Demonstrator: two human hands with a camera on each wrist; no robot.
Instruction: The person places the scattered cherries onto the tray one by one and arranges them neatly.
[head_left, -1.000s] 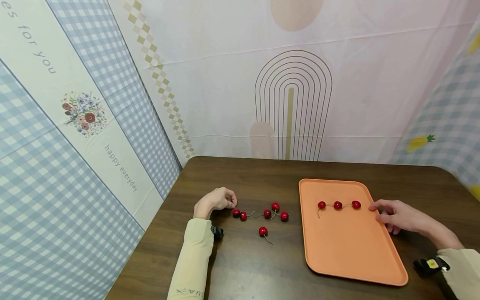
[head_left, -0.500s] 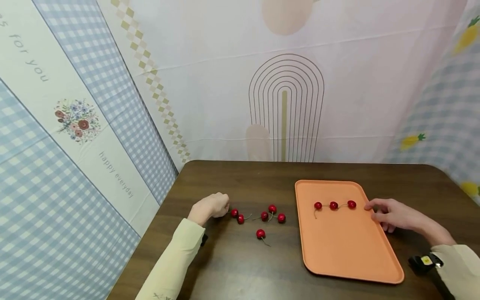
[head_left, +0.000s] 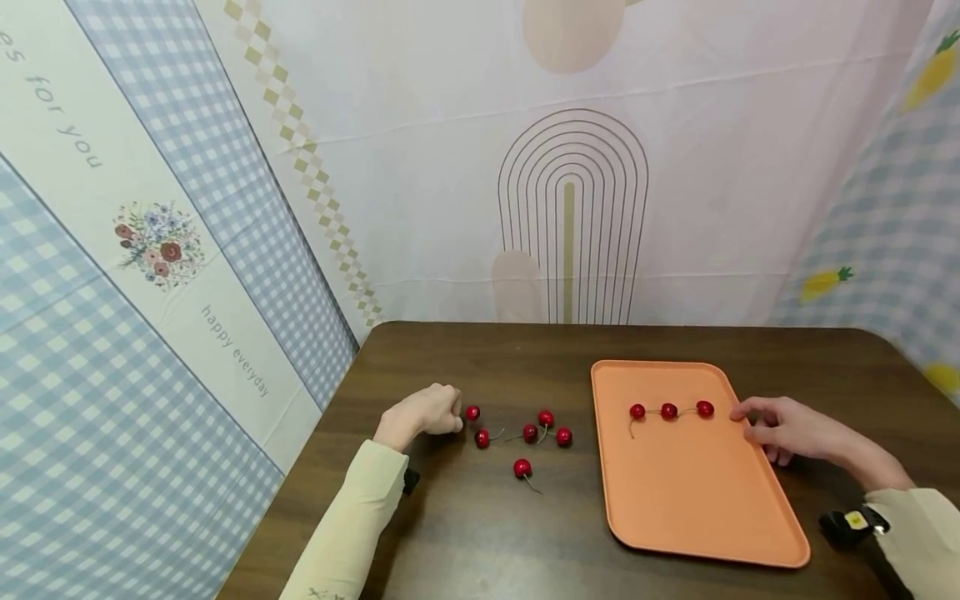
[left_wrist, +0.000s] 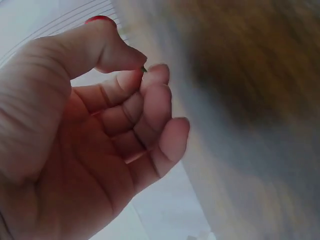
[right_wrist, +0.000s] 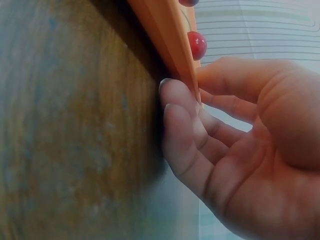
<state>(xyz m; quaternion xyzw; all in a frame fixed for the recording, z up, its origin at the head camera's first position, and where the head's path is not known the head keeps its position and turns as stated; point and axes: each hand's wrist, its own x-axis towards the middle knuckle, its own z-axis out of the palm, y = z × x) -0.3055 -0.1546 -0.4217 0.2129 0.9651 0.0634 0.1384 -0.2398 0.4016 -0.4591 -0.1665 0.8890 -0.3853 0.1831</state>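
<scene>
My left hand (head_left: 423, 412) pinches a cherry (head_left: 472, 412) by its stem at the left of the table. In the left wrist view the stem's green end (left_wrist: 144, 69) shows between thumb and forefinger, and a red bit of the cherry (left_wrist: 100, 19) peeks out behind the thumb. Just below it lies another cherry (head_left: 482, 438). My right hand (head_left: 802, 433) grips the right rim of the orange tray (head_left: 697, 500), thumb over the edge and fingers curled at its outer side. Three cherries (head_left: 669, 411) lie in a row on the tray, one of them (right_wrist: 198, 45) near the right thumb.
A cluster of three cherries (head_left: 530, 433) lies between the left hand and the tray. A single cherry (head_left: 522, 469) with its stem sits nearer the front. The dark wooden table (head_left: 480, 533) ends at a patterned cloth backdrop (head_left: 420, 208).
The left hand has drawn back a little to the left and taken a cherry by the stem, which now sits slightly farther from its neighbour. The right hand stays at the tray's rim.
</scene>
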